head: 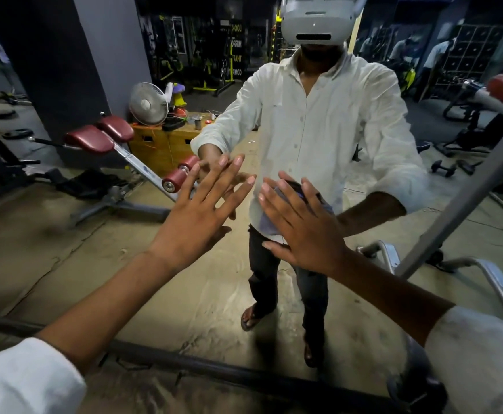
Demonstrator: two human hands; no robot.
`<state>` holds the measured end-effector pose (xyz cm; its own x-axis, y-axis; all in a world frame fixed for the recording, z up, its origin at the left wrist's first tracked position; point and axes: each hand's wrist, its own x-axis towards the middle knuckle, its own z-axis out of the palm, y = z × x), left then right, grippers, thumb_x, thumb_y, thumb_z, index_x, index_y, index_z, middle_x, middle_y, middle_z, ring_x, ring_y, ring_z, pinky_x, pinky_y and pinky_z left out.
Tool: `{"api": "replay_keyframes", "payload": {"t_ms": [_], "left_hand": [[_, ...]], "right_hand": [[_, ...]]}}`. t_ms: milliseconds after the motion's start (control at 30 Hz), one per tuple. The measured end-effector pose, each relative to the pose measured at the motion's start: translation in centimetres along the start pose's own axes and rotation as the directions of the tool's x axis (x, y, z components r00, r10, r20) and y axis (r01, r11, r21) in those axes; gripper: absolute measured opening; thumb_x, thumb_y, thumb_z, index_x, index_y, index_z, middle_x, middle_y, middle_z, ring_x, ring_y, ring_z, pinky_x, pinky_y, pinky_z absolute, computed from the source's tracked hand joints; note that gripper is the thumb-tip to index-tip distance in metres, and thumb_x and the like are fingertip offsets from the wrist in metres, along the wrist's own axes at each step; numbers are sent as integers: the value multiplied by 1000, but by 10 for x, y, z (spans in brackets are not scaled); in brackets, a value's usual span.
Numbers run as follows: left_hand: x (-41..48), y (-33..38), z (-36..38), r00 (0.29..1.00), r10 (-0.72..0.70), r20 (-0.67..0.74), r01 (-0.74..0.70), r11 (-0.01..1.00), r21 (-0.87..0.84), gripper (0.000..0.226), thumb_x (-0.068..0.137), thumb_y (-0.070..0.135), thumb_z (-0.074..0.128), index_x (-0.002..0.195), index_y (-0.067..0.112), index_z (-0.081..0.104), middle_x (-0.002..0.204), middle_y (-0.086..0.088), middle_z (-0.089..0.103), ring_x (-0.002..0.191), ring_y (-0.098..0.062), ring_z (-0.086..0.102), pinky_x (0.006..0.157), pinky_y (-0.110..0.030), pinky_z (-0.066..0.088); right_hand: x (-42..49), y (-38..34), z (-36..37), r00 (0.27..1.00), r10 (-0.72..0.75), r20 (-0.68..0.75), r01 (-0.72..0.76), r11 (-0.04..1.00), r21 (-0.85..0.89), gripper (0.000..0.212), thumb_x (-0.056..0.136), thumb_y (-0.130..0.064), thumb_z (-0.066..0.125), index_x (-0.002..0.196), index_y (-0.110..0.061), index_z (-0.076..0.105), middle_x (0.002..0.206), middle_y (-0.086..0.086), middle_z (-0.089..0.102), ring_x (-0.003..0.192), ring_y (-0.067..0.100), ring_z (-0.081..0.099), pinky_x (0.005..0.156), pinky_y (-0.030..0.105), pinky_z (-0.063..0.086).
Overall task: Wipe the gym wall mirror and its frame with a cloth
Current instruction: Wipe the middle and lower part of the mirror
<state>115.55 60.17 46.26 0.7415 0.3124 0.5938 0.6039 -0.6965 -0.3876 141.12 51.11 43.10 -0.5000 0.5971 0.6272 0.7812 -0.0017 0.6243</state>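
The wall mirror (94, 234) fills nearly the whole view and reflects the gym and a person in a white shirt. Its dark bottom frame (202, 367) runs across the lower part of the view. My left hand (202, 210) lies flat on the glass with fingers spread and holds nothing. My right hand (301, 225) presses a pale blue-grey cloth (269, 224) flat against the glass just right of the left hand; the cloth peeks out beside the palm and fingers. Most of the cloth is hidden under that hand.
In the reflection stand a red-padded bench (100, 138), a white fan (148, 103) on a wooden box (166, 144), and dumbbells (443, 168). A grey machine bar (465, 192) slants across the right side.
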Motion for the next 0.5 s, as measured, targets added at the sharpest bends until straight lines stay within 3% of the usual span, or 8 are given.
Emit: {"api": "replay_keyframes", "payload": {"t_ms": [67,200,333,400,500], "left_hand": [[0,0,-1,1000,5,9,-5,1000,-6,121,83,39,88,172,22,7,178,-14,-8,165,-35,-4,129,-64,16],[0,2,3,1000,-8,10,9,1000,-15,119,85,42,87,172,22,8,178,-14,-8,165,-36,-5,129,-65,15],[0,5,3,1000,-16,-6,16,1000,-6,119,85,41,87,172,22,9,178,-14,-7,165,-36,-5,130,-64,12],[0,4,3,1000,-17,-21,17,1000,3,118,85,41,87,172,22,9,179,-14,-6,165,-35,-4,130,-63,11],[2,4,4,1000,1,-25,-1,1000,14,119,86,41,87,172,22,8,179,-14,-8,165,-35,-5,130,-63,13]], "right_hand": [[-3,-1,7,999,-11,-31,8,997,-77,78,109,-61,36,165,-8,26,173,17,20,159,37,17,130,57,7],[-8,-3,26,989,-3,-151,-2,999,-33,64,115,-34,33,166,-2,10,168,16,25,153,35,31,123,54,28],[-12,-6,33,990,-9,-140,10,1000,3,60,113,-29,44,165,-7,24,172,14,23,158,32,28,127,49,26],[-24,-9,41,983,-142,-115,121,977,-173,59,111,-32,47,162,-6,34,169,14,32,155,32,34,128,51,23],[-35,-13,40,930,-367,-3,350,891,-289,60,111,-34,46,162,-6,34,171,15,26,156,32,32,131,57,8]]}}
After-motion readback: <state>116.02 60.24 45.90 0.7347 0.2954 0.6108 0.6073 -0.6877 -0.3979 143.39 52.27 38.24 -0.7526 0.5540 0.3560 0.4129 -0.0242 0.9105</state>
